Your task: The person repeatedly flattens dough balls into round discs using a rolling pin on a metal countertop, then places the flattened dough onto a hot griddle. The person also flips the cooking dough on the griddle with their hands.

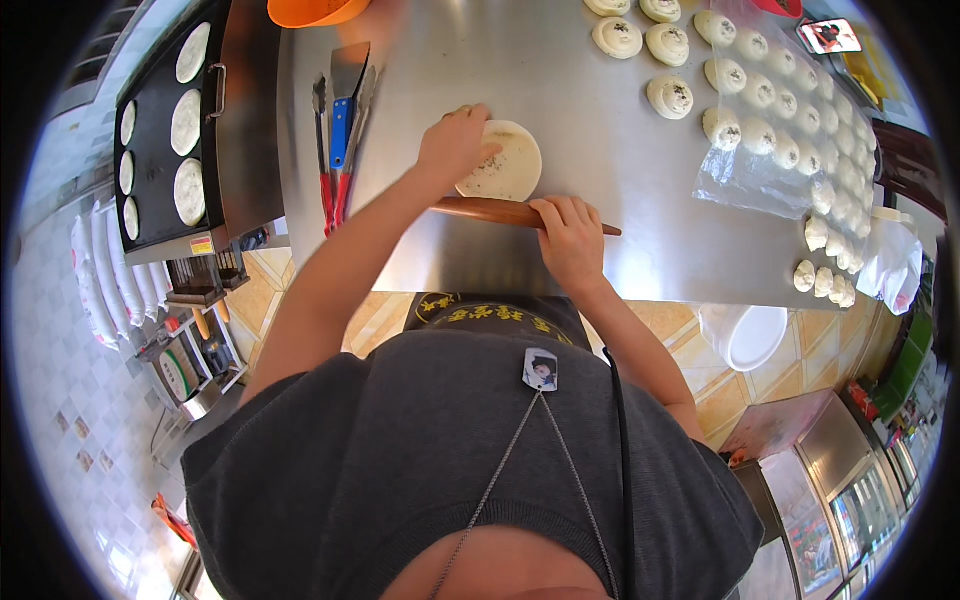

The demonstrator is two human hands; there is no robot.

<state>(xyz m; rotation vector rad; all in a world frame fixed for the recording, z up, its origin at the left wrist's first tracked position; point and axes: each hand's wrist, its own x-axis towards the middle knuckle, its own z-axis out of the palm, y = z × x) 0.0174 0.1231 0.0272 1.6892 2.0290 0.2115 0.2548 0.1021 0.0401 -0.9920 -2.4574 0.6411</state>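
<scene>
A flattened round of dough (pixel 517 161) with dark specks lies on the steel worktable in front of me. My left hand (pixel 454 142) is at its left edge, the thumb lying over the top and the fingers around the far side. Just on my side of the round, a tapered wooden rolling pin (pixel 487 211) lies crosswise. My right hand (pixel 574 236) grips this pin near its right end, the tip sticking out past the fingers. The pin's left end is partly hidden by my left forearm.
Tongs (pixel 325 150) and a blue-handled scraper (pixel 341 124) lie to the left. Beyond them, a black griddle (pixel 154 172) bears several dough rounds. Swirled dough pieces (pixel 670 97) cover the right side, many under plastic film (pixel 739 176). An orange bowl (pixel 319 13) stands far left.
</scene>
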